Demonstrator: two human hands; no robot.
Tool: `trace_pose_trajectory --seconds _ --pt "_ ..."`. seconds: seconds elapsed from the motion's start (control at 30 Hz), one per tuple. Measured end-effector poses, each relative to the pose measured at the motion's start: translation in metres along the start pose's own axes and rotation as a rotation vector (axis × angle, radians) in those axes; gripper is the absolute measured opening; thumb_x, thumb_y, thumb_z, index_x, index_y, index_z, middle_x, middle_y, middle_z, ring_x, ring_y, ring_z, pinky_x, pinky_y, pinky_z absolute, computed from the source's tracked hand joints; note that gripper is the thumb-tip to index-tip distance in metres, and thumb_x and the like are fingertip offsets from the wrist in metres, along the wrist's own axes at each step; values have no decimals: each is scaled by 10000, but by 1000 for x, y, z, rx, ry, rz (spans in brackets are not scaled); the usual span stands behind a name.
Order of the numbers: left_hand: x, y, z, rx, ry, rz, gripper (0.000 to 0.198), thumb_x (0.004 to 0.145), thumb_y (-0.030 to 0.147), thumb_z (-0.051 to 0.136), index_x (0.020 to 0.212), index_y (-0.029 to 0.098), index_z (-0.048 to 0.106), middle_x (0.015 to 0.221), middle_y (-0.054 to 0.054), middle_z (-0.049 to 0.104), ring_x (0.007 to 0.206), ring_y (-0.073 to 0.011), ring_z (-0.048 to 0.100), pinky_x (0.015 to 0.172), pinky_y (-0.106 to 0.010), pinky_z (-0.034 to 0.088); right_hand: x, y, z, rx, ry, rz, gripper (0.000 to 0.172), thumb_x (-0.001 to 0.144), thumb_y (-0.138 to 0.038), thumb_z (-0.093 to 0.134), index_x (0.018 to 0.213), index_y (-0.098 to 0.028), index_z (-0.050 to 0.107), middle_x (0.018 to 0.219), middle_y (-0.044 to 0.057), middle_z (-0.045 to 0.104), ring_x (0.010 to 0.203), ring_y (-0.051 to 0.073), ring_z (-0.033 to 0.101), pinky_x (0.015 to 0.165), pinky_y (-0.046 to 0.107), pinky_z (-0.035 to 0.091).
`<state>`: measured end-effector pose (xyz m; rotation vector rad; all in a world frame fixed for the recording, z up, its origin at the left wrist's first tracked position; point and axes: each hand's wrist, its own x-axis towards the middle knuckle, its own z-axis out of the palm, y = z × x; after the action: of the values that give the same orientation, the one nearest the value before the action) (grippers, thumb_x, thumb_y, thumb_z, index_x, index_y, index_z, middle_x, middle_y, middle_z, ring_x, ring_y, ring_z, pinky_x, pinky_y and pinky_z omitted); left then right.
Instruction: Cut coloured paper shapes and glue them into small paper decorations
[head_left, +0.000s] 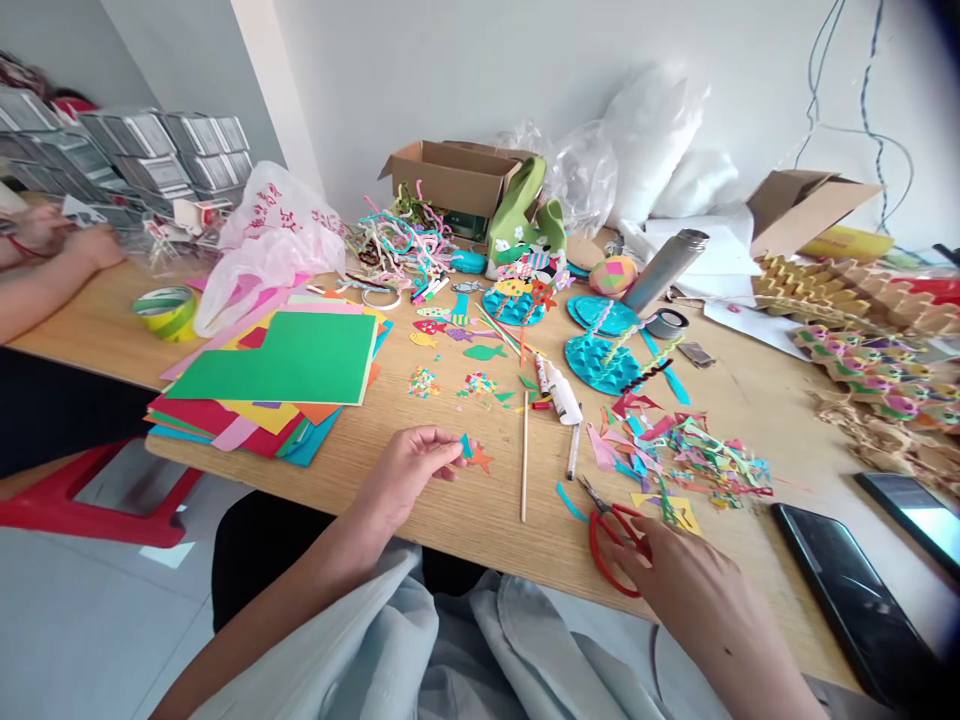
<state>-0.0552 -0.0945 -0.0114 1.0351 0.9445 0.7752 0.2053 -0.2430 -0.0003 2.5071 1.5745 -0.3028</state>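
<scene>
My left hand (409,467) is closed in a pinch on a small teal paper piece (466,446) above the near table edge. An orange pointed paper cut-out (481,459) shows right beside that piece; I cannot tell whether it is held too or lies on the wood. My right hand (684,572) has its fingers at the red handles of a pair of scissors (616,522), whose blades point away from me, low over the table. Between the hands lies a thin wooden stick (524,455). Paper fish cut-outs, among them a green fish (485,352), lie farther back.
Coloured paper sheets (300,355) are stacked left. Paper scraps (697,455), a white glue bottle (562,393) and a pen (574,450) lie on the right, with a phone (840,590) near the edge. Another person's hand (94,247) rests at the far left.
</scene>
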Motion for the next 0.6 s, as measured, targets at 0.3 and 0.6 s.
trace_pose_trajectory --seconds 0.3,0.6 --pt "-10 -4 15 380 -126 271 107 772 246 651 725 173 714 990 -93 666 998 -205 618 765 -261 490 11 -54 -43 680 33 -406 273 886 -440 514 905 -242 700 832 64 716 708 190 636 611 282 460" --pt "-14 -2 12 504 -114 307 108 807 214 625 811 175 726 1029 -84 664 947 -182 630 709 -236 482 46 -114 -51 714 -129 -608 202 844 -319 542 706 -196 623 593 -15 584 535 109 488 509 236 338"
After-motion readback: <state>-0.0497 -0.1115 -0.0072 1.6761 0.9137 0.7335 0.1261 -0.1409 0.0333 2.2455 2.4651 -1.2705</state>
